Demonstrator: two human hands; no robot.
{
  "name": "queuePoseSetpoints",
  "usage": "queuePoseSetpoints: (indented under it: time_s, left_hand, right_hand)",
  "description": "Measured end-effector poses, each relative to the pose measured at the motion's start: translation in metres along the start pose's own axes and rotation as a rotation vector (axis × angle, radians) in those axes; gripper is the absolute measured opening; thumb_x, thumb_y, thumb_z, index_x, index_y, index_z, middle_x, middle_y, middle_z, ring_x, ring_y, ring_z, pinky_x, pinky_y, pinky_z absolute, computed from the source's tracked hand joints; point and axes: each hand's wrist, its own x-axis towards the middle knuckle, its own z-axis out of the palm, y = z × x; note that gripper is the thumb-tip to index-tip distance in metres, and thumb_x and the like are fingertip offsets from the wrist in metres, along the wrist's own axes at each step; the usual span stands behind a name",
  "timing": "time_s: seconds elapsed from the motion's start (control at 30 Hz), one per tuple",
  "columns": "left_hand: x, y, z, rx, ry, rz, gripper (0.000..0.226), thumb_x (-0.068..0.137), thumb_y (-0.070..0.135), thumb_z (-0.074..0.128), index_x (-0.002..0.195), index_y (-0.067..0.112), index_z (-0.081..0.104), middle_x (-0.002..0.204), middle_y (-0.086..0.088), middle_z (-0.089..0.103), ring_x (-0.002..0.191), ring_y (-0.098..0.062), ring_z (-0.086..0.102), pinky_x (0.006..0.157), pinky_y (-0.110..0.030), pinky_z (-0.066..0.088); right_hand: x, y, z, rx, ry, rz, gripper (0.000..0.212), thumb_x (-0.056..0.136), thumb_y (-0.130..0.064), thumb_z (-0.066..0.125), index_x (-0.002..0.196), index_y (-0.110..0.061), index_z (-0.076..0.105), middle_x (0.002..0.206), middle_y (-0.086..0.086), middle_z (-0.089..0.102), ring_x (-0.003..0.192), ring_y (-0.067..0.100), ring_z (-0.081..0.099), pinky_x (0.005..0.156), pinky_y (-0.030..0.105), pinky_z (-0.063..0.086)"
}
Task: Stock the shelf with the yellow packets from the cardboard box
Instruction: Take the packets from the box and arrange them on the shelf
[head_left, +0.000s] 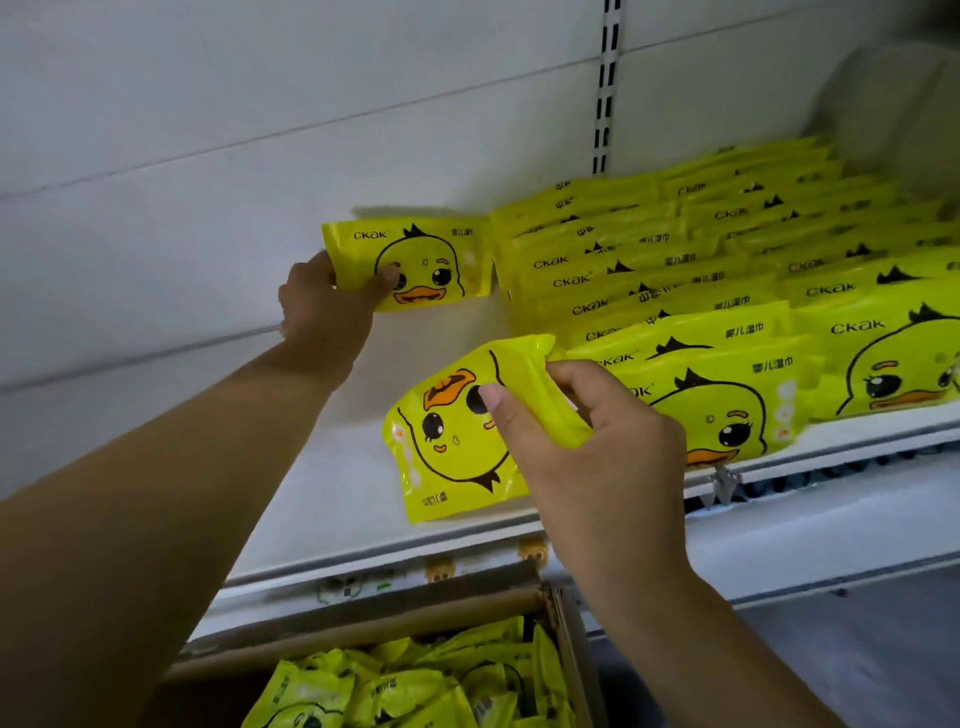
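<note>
The left hand is stretched deep into the shelf, its fingers curled round the near end of the left packet: the thumb lies across the printed duck's cheek and the rest are tucked behind. That packet stands on its long edge, print the right way up, close against the pale back panel. I cannot tell whether its lower edge rests on the shelf. Nearer to me, the right hand grips the right packet, with its fingers closed on the packet's right end. The thumb presses beside the duck's eye and the others wrap round the back. This one hangs upside down and tilted over the front half of the shelf. To the right of both sets of fingers stand the rows of the same yellow packets, leaning back one behind another in several files from the front lip to the back panel. The nearest of them sits right behind the right knuckles, and a narrow gap separates the left packet from the rearmost ones. Below the right wrist, the white front strip carries small labels. Under that the open cardboard box holds a loose heap of packets. A slotted rail runs up the back panel above the rows.
</note>
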Motion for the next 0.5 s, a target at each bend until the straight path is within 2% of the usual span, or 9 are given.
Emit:
queuePoseSetpoints:
  time_s: [0.07,0.1,0.17,0.2,0.3,0.43,0.5]
  left_hand:
    - [0.009,-0.009,0.006,0.056,0.032,0.005,0.067,0.053,0.078,0.078,0.1,0.031,0.075,0.094,0.005,0.075,0.099,-0.028,0.07,0.09,-0.051,0.057]
    - [0.009,-0.008,0.009,0.064,0.033,-0.008,0.066,0.054,0.077,0.078,0.099,0.03,0.076,0.091,0.005,0.075,0.096,-0.029,0.071,0.087,-0.05,0.058]
    - [0.004,-0.002,0.011,0.081,0.031,-0.04,0.051,0.068,0.063,0.083,0.098,0.023,0.075,0.087,0.004,0.073,0.086,-0.026,0.07,0.074,-0.037,0.055]
    - [0.006,-0.003,0.012,0.096,0.033,-0.039,0.045,0.074,0.055,0.084,0.099,0.02,0.074,0.087,0.003,0.071,0.084,-0.025,0.068,0.067,-0.031,0.049]
    - [0.008,-0.005,0.016,0.089,0.058,-0.09,0.049,0.08,0.045,0.085,0.11,0.011,0.068,0.094,-0.001,0.065,0.086,-0.022,0.061,0.056,-0.025,0.04]
    - [-0.002,-0.005,0.007,-0.002,0.066,-0.159,0.067,0.079,0.047,0.086,0.128,0.012,0.056,0.103,0.002,0.061,0.098,-0.021,0.061,0.074,-0.033,0.049]
    - [-0.015,-0.003,-0.003,-0.029,0.075,-0.185,0.071,0.08,0.048,0.084,0.133,0.013,0.053,0.112,0.0,0.061,0.102,-0.02,0.06,0.078,-0.033,0.048]
  right_hand:
    - [0.001,0.001,0.002,-0.023,-0.013,-0.002,0.027,0.081,-0.051,0.077,0.086,-0.025,0.072,0.057,-0.009,0.061,0.053,0.01,0.054,0.047,0.022,0.04]
    - [0.002,0.001,0.003,-0.03,-0.018,-0.001,0.027,0.081,-0.051,0.076,0.086,-0.024,0.072,0.057,-0.008,0.06,0.053,0.01,0.053,0.046,0.021,0.039]
    - [0.003,0.003,0.002,-0.032,-0.023,0.001,0.026,0.082,-0.049,0.077,0.085,-0.024,0.072,0.056,-0.008,0.06,0.052,0.01,0.052,0.046,0.018,0.036]
    - [0.004,0.003,0.002,-0.03,-0.027,0.001,0.025,0.082,-0.049,0.077,0.084,-0.024,0.072,0.056,-0.009,0.059,0.051,0.009,0.052,0.046,0.016,0.036]
    - [0.004,0.004,0.002,-0.033,-0.04,-0.003,0.027,0.082,-0.05,0.075,0.084,-0.024,0.071,0.058,-0.008,0.061,0.052,0.011,0.053,0.046,0.022,0.039]
    - [0.004,0.001,0.001,-0.038,-0.039,0.004,0.028,0.082,-0.051,0.076,0.083,-0.025,0.069,0.062,-0.006,0.061,0.057,0.013,0.054,0.053,0.031,0.043]
    - [0.004,-0.003,0.001,0.0,-0.034,0.024,0.021,0.081,-0.046,0.079,0.077,-0.035,0.062,0.068,-0.015,0.064,0.066,0.001,0.057,0.057,0.019,0.044]
